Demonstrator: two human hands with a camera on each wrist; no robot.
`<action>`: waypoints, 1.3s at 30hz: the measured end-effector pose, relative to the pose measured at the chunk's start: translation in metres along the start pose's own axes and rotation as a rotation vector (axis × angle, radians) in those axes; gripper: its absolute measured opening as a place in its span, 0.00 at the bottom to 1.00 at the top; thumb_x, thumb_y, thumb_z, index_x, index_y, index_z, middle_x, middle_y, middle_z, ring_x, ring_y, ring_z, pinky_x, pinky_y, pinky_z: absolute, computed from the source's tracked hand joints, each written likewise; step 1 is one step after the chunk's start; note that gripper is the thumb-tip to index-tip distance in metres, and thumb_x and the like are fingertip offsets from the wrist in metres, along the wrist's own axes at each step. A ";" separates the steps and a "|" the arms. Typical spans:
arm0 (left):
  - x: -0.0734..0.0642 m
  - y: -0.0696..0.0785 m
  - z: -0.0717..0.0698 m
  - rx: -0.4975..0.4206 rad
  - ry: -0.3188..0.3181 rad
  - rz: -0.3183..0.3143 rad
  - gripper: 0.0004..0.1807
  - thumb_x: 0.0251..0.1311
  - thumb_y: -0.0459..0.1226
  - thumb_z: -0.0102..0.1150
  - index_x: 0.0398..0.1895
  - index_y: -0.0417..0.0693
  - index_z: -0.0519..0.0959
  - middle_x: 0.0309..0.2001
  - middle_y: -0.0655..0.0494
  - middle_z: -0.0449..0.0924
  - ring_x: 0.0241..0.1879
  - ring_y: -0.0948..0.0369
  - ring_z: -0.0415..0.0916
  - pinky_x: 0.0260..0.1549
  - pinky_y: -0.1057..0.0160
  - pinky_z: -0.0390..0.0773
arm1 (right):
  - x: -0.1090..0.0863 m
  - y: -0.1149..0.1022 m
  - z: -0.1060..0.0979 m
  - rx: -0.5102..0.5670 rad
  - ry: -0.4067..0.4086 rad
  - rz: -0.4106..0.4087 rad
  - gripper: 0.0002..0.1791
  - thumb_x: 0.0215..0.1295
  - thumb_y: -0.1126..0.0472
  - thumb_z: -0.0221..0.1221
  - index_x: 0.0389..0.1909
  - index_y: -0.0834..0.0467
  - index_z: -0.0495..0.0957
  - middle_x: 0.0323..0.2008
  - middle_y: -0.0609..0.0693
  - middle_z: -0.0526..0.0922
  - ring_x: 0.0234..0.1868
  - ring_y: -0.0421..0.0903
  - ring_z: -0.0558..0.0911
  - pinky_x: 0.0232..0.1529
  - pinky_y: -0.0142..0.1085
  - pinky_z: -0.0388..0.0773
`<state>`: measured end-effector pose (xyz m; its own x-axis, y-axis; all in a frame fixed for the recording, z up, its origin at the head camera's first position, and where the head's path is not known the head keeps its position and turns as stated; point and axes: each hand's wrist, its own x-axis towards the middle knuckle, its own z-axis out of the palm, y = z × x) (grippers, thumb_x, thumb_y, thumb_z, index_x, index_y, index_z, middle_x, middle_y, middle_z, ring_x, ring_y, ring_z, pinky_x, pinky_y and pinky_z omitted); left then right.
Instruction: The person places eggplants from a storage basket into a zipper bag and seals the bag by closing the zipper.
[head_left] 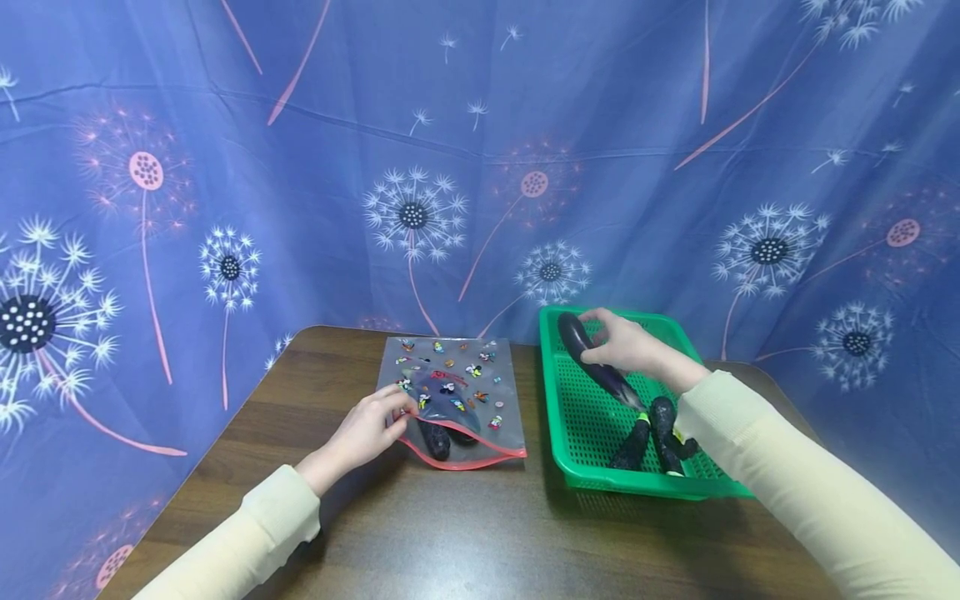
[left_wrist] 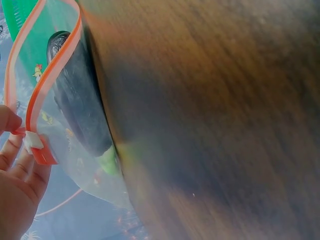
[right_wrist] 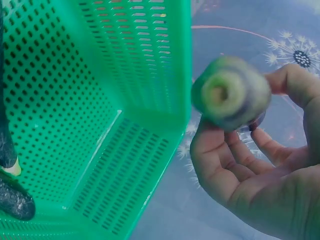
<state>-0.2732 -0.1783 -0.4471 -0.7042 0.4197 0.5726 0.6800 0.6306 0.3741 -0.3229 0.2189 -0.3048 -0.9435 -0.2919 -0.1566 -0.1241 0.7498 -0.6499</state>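
My left hand (head_left: 367,429) pinches the corner of a clear zip bag (head_left: 491,375) with cartoon prints and a red-orange zip edge, beside its white slider (left_wrist: 33,141). The bag lies on the table with its mouth parted towards me. Dark, elongated pieces (head_left: 437,442) lie inside; one (left_wrist: 82,105) shows a light green end. Over the green basket (head_left: 553,417), my right hand (head_left: 628,343) holds a glossy purple eggplant (head_left: 600,371) between thumb and fingers, tilted with its stem end towards me. That pale stem end (right_wrist: 240,92) faces the right wrist camera.
Several black, wrinkled, elongated pieces (head_left: 663,433) with light green ends lie in the near part of the basket. The basket stands right of the bag on a brown wooden table (head_left: 420,533). A blue dandelion-print curtain (head_left: 315,200) hangs behind the table.
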 end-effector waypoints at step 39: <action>0.004 -0.001 0.000 0.017 -0.012 0.023 0.13 0.47 0.27 0.60 0.31 0.55 0.79 0.31 0.67 0.75 0.26 0.67 0.71 0.24 0.70 0.69 | -0.019 -0.048 0.050 0.129 -0.066 -0.158 0.36 0.55 0.63 0.62 0.66 0.54 0.58 0.46 0.62 0.73 0.32 0.49 0.82 0.28 0.40 0.81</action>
<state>-0.2768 -0.1775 -0.4452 -0.6911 0.4421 0.5719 0.6926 0.6314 0.3488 -0.2835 0.1583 -0.3079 -0.8929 -0.4410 -0.0909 -0.2243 0.6107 -0.7594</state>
